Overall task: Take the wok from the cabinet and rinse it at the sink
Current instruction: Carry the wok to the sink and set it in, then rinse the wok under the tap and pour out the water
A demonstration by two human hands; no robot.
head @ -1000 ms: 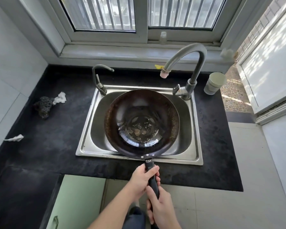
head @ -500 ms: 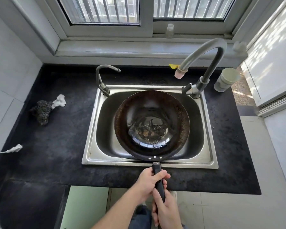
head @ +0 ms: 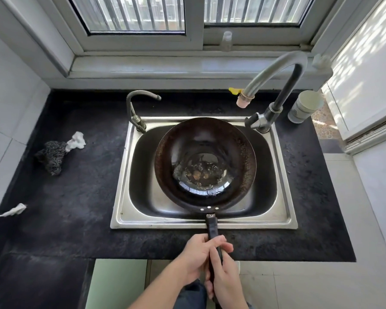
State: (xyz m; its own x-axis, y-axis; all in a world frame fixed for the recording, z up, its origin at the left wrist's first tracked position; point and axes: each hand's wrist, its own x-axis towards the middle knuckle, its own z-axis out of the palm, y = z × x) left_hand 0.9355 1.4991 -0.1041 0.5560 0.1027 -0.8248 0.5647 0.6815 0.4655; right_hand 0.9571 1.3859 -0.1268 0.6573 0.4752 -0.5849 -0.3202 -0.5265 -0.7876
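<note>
The wok (head: 204, 152) is held in the sink (head: 187, 225), its handle (head: 212, 228) gripped by the left hand (head: 196, 253) and, nearer the body, the right hand (head: 226, 282). If it were tipped sideways, the dirty water (head: 198, 173) inside could be slopped onto the worktop (head: 76, 208), since it is gripped far from the load.

The wok (head: 204, 166) sits in the sink (head: 122, 192), water and brown bits pooled at its bottom. Its handle (head: 212, 228) crosses the sink's near rim. Both grips curl round it: the left grip (head: 198, 253) nearer the sink, the right grip (head: 226, 282) behind. The faucet (head: 276, 70) arches over the sink's far edge. A scourer (head: 51, 157) lies on the bench (head: 76, 197), left of the sink.
</note>
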